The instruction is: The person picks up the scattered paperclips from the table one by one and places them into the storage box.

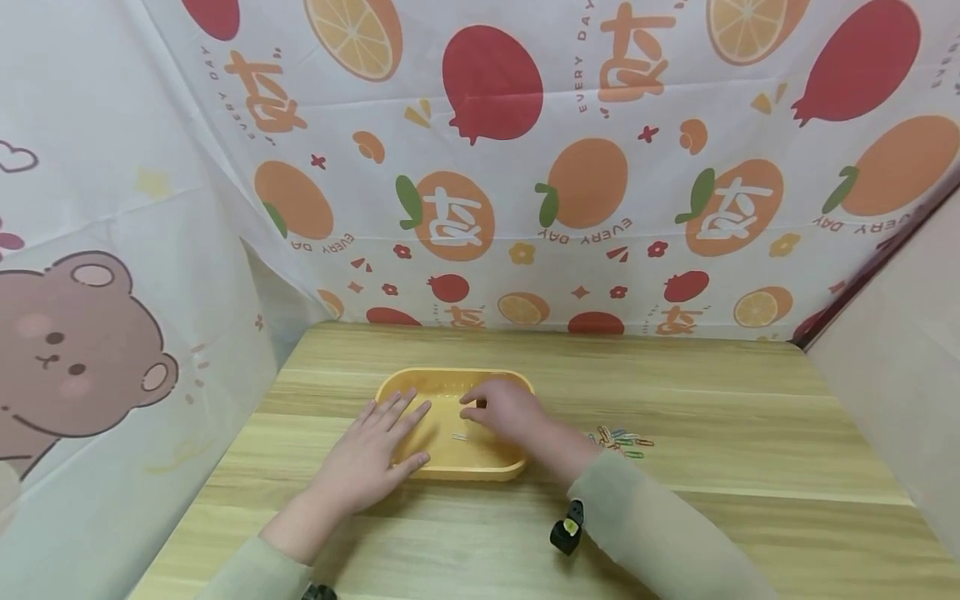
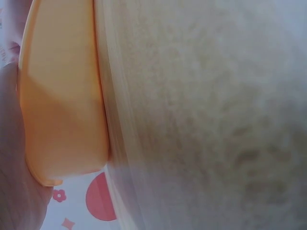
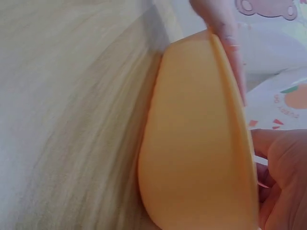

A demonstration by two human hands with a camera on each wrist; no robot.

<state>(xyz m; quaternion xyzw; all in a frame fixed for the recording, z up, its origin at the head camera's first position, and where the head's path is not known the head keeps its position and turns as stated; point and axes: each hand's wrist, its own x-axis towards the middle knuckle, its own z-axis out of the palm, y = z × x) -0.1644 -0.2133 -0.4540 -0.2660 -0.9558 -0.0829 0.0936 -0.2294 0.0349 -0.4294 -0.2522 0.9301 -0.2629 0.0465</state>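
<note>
A yellow plastic tray (image 1: 450, 473) sits on the wooden table. My left hand (image 1: 367, 458) lies over its left end, fingers spread and fairly straight, resting at the rim. Over the tray's right side is my right hand (image 1: 506, 408), its fingers bent and the thumb apart from the forefinger; I see nothing held between them. A small pale paper clip (image 1: 460, 436) lies on the tray's floor. Both wrist views show mostly the tray's outer wall (image 2: 62, 105), with the right fingers (image 3: 266, 143) partly hidden behind the rim in the right wrist view.
Right of the tray, a loose heap of coloured paper clips (image 1: 622, 442) lies on the table (image 1: 750, 417), close to the right forearm. A fruit-print cloth (image 1: 517, 208) hangs behind the table, and a bear-print cloth (image 1: 75, 350) hangs on the left.
</note>
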